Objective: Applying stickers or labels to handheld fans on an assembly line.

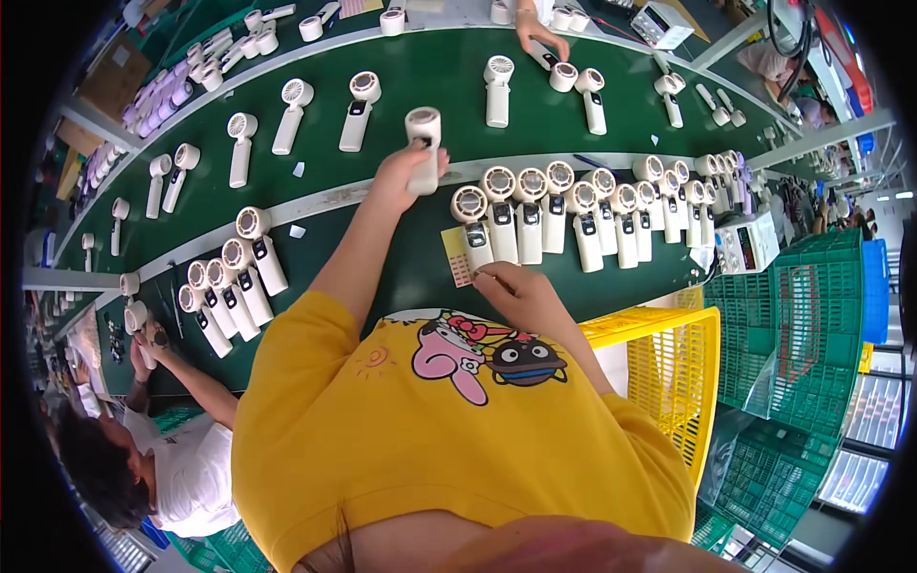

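Over the far edge of my bench strip, my left hand (397, 175) is closed round the handle of a white handheld fan (423, 124), held upright with its round head on top. My right hand (514, 288) is low on the near bench, its thumb and fingertips pinched together; what they hold, if anything, is too small to make out. Those fingertips are at the lower end of another white fan (476, 250), which lies partly over a yellow sheet with small red labels (453, 250).
Rows of white fans (530, 224) lie to the right, and a smaller group (234, 291) lies left. More fans (497, 91) are spaced along the green belt (430, 72). A yellow crate (702, 382) and green crates (793, 334) stand right. Co-workers' hands (540, 33) handle fans nearby.
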`<state>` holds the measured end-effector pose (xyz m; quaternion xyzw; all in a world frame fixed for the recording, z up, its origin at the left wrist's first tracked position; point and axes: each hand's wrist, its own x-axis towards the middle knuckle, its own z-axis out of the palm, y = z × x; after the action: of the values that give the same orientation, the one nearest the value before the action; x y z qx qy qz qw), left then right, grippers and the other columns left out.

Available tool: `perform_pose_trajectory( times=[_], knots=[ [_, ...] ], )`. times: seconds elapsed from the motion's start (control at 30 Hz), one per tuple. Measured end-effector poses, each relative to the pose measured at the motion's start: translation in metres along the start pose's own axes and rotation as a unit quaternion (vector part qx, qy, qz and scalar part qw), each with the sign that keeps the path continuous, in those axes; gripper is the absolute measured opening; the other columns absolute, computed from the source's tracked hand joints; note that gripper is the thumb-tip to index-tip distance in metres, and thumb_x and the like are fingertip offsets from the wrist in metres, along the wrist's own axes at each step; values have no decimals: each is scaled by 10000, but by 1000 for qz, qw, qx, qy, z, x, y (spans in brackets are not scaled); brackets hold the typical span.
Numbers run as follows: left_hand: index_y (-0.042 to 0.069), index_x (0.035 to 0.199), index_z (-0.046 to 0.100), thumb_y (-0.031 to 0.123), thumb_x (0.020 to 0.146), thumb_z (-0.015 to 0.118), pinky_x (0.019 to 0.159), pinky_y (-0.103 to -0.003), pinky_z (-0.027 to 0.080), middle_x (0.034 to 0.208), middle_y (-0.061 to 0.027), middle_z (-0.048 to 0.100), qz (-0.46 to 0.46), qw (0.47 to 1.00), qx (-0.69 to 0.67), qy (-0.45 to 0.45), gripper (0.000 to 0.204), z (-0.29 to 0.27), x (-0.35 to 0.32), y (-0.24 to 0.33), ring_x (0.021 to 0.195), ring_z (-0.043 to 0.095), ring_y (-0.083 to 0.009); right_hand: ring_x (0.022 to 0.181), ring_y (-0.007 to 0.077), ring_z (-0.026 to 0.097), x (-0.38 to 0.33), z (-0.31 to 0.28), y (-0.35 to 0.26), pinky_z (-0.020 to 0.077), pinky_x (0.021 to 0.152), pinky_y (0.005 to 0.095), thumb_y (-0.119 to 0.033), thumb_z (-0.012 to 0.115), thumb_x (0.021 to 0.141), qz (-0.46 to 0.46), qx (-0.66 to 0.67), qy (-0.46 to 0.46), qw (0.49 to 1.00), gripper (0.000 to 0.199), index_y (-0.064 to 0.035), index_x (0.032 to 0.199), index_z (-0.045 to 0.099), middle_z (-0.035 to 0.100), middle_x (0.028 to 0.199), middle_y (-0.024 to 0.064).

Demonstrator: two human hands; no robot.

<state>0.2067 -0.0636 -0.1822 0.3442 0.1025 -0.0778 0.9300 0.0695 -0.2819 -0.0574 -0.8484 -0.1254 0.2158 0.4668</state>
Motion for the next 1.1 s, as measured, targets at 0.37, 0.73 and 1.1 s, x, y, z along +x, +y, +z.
perform_pose_trajectory(
  times=[0.37,0.73,1.1],
  knots=[
    [33,730,519,120,723,542,587,-372,427,689,-123,533,409,441,703,380,91,-44,-74,16,622,509,-323,639,172,509,5,-1,6,412,599,261,-208,504,848,53,16,-37,998,219,-15,914,585,599,762,54],
    [11,917,453,184,804,489,597,-355,456,802,-121,520,34,594,606,528,210,-114,-190,49,592,535,-272,638,114,465,31,51,-26,374,591,216,-255,496,870,-32,2,-200,979,244,-30,895,586,546,719,18],
    [13,1075,442,105,769,551,548,-228,402,782,-84,552,-67,959,274,27,338,52,-244,47,581,511,-147,613,78,435,64,36,-29,351,517,177,-314,450,903,-160,397,25,903,385,14,1102,486,542,919,76]
  ],
)
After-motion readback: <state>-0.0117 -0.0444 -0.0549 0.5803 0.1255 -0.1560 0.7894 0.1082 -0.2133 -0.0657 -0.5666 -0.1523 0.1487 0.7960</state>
